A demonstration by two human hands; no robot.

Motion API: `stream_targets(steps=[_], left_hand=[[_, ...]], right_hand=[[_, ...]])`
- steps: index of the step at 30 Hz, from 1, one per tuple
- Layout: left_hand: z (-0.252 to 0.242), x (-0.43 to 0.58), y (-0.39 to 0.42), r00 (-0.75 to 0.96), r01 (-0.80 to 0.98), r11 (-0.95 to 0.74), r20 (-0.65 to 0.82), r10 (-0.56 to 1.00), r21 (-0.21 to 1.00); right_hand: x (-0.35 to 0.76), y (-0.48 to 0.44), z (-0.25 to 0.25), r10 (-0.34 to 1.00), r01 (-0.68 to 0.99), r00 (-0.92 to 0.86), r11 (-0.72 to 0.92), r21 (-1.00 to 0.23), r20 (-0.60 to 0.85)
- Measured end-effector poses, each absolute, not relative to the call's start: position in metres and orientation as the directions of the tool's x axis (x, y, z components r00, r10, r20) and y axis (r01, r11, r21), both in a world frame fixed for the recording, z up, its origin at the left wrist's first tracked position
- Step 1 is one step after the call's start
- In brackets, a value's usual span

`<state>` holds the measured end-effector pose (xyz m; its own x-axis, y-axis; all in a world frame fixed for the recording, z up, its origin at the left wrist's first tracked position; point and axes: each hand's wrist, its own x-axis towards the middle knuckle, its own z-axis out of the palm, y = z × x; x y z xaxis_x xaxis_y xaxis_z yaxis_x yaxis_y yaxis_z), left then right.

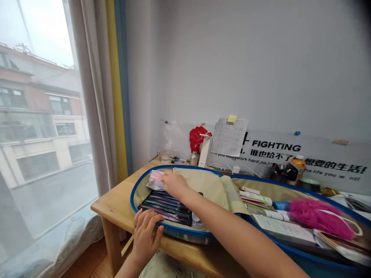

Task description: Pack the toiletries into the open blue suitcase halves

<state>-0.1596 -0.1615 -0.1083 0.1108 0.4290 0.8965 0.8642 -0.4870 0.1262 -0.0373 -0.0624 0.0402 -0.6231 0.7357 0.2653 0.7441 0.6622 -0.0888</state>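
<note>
Pink-white packet (155, 180) is lying inside far-left edge of case (203, 183), right-hand (173, 184) fingers gripping it; left hand (147, 227) is resting, fingers spread, on near-left edge.

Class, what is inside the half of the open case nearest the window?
A row of slim dark items, a pink-and-white packet at the right hand, and a clear item partly behind the forearm. Whatever lies beneath them is covered.

We count one left hand (147, 231), one right hand (175, 186), one pinkish plastic packet (154, 181). We tally one blue-rimmed case (199, 183), one magenta mesh puff (314, 217), one wooden table (114, 204).
</note>
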Motion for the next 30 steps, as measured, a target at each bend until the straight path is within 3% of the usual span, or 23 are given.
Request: stream_targets(steps=[7, 14, 18, 24, 27, 30], left_hand=[[-0.107, -0.158, -0.161, 0.089, 0.856, -0.492, 0.893, 0.442, 0.158], [-0.108, -0.159, -0.162, 0.083, 0.861, -0.480, 0.886, 0.456, 0.166], [-0.108, -0.159, -0.162, 0.089, 0.865, -0.478, 0.890, 0.447, 0.154], [-0.109, -0.161, -0.161, 0.094, 0.869, -0.474, 0.892, 0.442, 0.143], [-0.111, -0.162, -0.160, 0.095, 0.871, -0.470, 0.890, 0.446, 0.143], [-0.112, -0.163, -0.160, 0.098, 0.870, -0.471, 0.886, 0.452, 0.145]], right_hand=[[-0.077, -0.074, 0.006, 0.677, 0.664, -0.735, 0.732, -0.156, 0.045], [-0.071, -0.072, 0.006, 0.572, 0.542, -0.820, 0.787, -0.294, 0.021], [-0.046, -0.063, 0.024, 0.578, 0.507, -0.811, 0.770, -0.388, 0.087], [0.076, -0.029, 0.070, 0.809, 0.699, -0.548, 0.582, -0.416, 0.210], [0.169, -0.021, 0.084, 0.921, 0.855, -0.284, 0.368, -0.365, 0.266], [0.262, -0.031, 0.087, 0.946, 0.945, -0.004, 0.109, -0.308, 0.325]])
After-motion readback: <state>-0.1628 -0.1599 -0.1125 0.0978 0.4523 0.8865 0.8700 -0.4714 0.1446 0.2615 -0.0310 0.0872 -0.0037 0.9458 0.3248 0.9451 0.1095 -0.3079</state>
